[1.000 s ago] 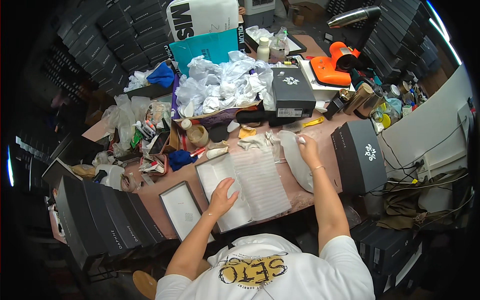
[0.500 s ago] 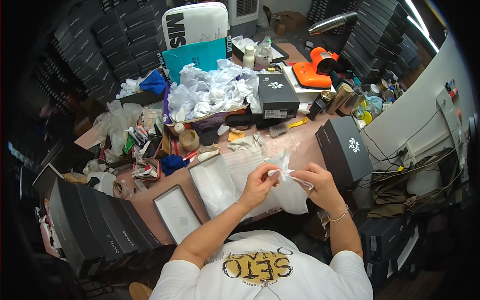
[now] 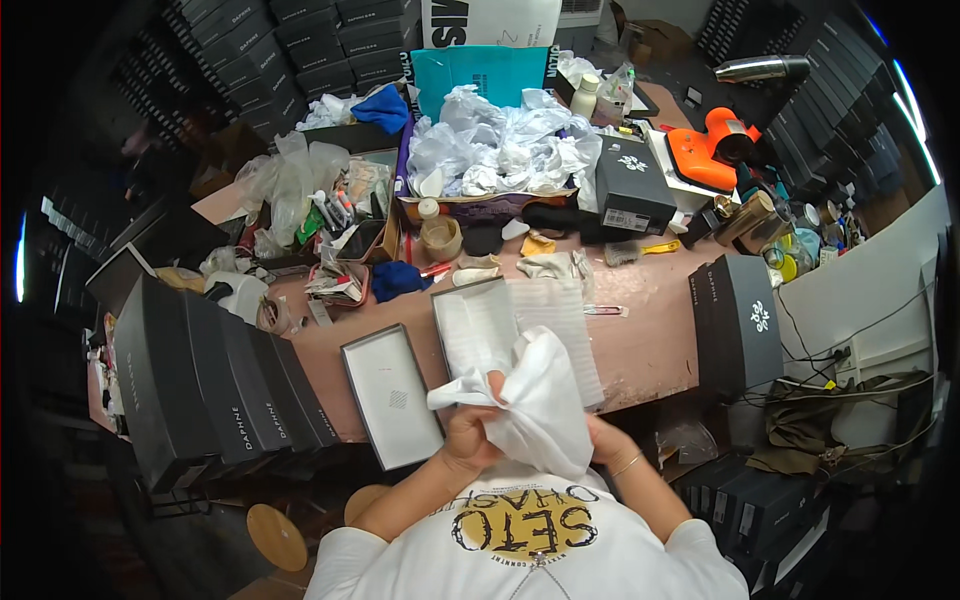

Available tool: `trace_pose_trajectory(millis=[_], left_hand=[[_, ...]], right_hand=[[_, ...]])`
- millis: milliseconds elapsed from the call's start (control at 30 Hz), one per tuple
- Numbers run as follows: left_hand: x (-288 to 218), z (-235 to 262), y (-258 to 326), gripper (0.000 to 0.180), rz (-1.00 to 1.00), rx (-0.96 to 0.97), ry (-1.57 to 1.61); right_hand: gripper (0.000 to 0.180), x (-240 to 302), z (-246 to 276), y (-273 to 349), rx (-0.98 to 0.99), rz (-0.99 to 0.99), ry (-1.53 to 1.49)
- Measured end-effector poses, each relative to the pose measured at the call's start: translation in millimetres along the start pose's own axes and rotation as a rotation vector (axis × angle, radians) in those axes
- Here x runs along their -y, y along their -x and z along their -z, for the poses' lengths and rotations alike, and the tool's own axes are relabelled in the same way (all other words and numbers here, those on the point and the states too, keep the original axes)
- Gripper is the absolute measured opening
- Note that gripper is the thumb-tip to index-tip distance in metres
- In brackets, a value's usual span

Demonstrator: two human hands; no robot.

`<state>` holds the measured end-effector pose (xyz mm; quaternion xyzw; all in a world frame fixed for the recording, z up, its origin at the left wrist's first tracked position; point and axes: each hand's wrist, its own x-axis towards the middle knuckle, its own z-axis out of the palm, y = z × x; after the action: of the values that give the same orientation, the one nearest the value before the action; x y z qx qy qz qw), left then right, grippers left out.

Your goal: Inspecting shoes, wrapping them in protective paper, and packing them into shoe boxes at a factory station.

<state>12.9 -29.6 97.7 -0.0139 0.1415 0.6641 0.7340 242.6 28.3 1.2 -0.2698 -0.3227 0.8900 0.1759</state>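
A soft white bag of thin cloth (image 3: pixel 545 405) is bunched up in front of my chest, its top edge standing up and one gathered end sticking out to the left. My left hand (image 3: pixel 472 436) grips its left side, a finger showing among the folds. My right hand (image 3: pixel 606 440) is against the right side of the bag, with its fingers hidden behind the cloth. Just beyond lies an open box (image 3: pixel 470 310) lined with white tissue, and a sheet of white packing foam (image 3: pixel 555 310) lies beside it. The box's lid (image 3: pixel 395 400) rests inside up on the left.
Dark shoeboxes (image 3: pixel 215 390) stand in a row at the left. One closed box (image 3: pixel 740 320) is on the right table edge, another (image 3: pixel 635 185) farther back. Crumpled white paper (image 3: pixel 500 145) fills a bin. A brush (image 3: pixel 640 250) and a small packet (image 3: pixel 606 311) lie on the table.
Both hands have come down and closer to my body with the white bag. The bag, pinched at its top before, is now bunched and raised between them. My view has shifted left.
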Motion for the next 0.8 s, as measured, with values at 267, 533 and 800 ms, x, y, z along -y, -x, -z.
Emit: trace_pose_trajectory(millis=[267,533,800], left_hand=[[-29.4,94.1,-24.0,0.04,-0.515,-0.287,-1.672],[-0.7,170.4,-65.3,0.067,-0.289,-0.565,-1.532],[20.3,179.8,-108.8,0.074,-0.048,-0.689,-1.023]], right_hand=[[0.079,35.6,-44.5,-56.8,-0.073,-0.108,0.041],[0.07,-64.7,11.1,-193.5,-0.399,0.145,1.229],[0.074,-82.0,20.5,-174.2,-0.411,0.393,1.467]])
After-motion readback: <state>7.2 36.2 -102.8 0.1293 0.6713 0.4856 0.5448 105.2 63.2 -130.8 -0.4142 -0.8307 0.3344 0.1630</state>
